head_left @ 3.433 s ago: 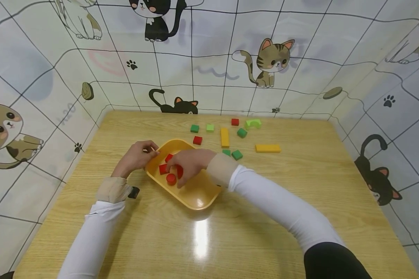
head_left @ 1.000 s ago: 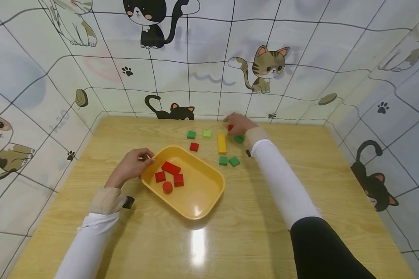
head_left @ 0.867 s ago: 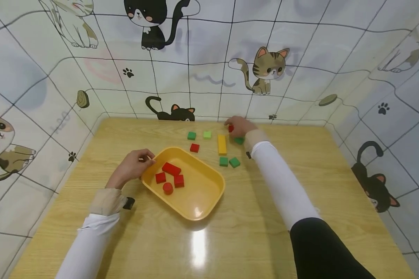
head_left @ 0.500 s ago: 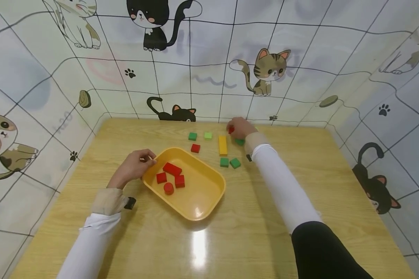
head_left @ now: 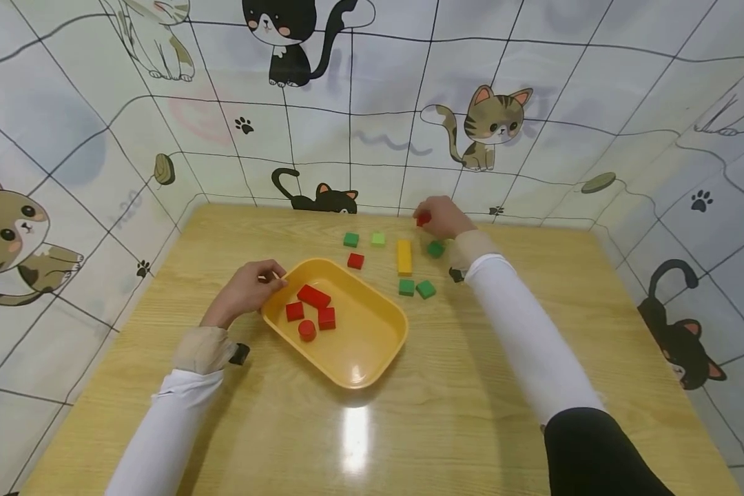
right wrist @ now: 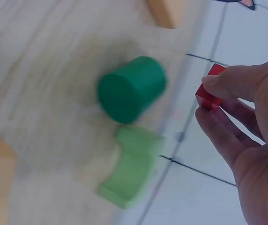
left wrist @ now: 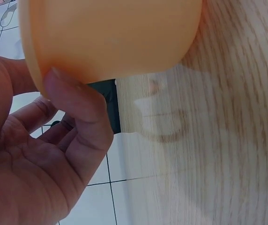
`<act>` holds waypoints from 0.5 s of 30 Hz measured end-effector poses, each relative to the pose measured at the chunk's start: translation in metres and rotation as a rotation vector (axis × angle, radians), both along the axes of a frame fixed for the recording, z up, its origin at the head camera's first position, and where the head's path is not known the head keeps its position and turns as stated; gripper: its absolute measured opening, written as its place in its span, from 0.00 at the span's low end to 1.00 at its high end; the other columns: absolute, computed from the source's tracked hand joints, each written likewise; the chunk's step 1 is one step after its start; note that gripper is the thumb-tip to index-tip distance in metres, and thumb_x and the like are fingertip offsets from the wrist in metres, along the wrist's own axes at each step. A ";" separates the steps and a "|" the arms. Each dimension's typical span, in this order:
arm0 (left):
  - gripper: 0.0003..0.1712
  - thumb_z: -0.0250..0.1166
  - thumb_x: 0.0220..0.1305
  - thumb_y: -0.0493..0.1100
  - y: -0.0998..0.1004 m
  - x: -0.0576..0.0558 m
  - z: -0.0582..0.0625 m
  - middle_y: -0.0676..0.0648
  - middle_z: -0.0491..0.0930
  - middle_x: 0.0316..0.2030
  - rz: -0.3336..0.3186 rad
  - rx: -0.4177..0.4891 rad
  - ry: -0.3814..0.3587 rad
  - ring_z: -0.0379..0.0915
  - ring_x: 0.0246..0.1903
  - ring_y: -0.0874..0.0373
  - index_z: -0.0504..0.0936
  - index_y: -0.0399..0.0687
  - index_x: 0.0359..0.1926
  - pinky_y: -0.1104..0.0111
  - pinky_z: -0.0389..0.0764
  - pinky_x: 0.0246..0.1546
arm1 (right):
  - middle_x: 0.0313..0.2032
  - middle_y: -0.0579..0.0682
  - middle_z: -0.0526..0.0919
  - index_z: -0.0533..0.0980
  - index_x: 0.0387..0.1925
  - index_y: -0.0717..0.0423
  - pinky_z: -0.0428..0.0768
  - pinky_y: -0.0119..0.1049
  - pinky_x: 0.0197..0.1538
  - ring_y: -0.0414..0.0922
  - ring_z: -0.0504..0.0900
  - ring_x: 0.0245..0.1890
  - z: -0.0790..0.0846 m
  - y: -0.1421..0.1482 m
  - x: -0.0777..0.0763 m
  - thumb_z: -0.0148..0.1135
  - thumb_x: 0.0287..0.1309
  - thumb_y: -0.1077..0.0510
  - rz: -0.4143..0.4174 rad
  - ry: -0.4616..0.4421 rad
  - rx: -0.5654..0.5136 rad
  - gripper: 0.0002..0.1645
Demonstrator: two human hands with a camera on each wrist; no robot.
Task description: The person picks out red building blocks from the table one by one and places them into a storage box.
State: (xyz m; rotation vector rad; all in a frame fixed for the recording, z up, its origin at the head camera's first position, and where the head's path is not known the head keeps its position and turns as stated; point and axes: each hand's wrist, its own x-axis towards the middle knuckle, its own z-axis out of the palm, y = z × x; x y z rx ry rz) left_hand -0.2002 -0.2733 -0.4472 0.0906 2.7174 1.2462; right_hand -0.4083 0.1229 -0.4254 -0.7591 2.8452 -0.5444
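My left hand (head_left: 248,291) pinches the rim of a yellow plastic tray (head_left: 372,344) at its left corner; the left wrist view shows thumb and finger on the tray wall (left wrist: 115,37). Inside the tray lie several red blocks, among them a long one (head_left: 313,296) and a round one (head_left: 306,331). At the back edge of the table, my right hand (head_left: 445,217) pinches a small red block (right wrist: 211,89) between thumb and fingertips. Close to that hand are a green cylinder (right wrist: 131,89) and a light green arch block (right wrist: 134,166), which the hand hides in the head view.
On the wooden table (head_left: 471,413) behind the tray lie another red block (head_left: 356,261), a yellow bar (head_left: 404,257), a light green block (head_left: 378,240) and several green blocks (head_left: 426,289). A wall cover (head_left: 378,83) with printed cats rises behind the table.
My right hand has left the tray, reached the back of the table and now lifts a red block there. The left hand keeps hold of the rim.
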 end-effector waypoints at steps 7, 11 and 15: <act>0.09 0.62 0.72 0.42 0.001 0.000 0.001 0.42 0.76 0.35 0.008 -0.020 -0.001 0.75 0.31 0.54 0.82 0.42 0.48 0.67 0.79 0.22 | 0.49 0.60 0.82 0.82 0.55 0.61 0.80 0.48 0.58 0.54 0.77 0.48 0.035 -0.012 0.016 0.60 0.63 0.67 0.087 0.092 -0.039 0.18; 0.10 0.62 0.73 0.42 0.002 0.000 0.001 0.41 0.75 0.35 0.006 -0.021 -0.004 0.75 0.31 0.53 0.82 0.41 0.48 0.66 0.79 0.22 | 0.50 0.59 0.82 0.82 0.54 0.60 0.81 0.46 0.58 0.54 0.78 0.49 0.057 -0.027 0.033 0.61 0.65 0.67 0.150 0.111 -0.044 0.17; 0.10 0.61 0.73 0.42 0.003 0.001 0.002 0.41 0.75 0.35 0.002 -0.018 -0.011 0.75 0.31 0.53 0.81 0.41 0.49 0.65 0.80 0.21 | 0.51 0.57 0.81 0.82 0.54 0.59 0.82 0.44 0.59 0.53 0.79 0.50 0.075 -0.044 0.053 0.61 0.65 0.68 0.228 0.120 -0.057 0.17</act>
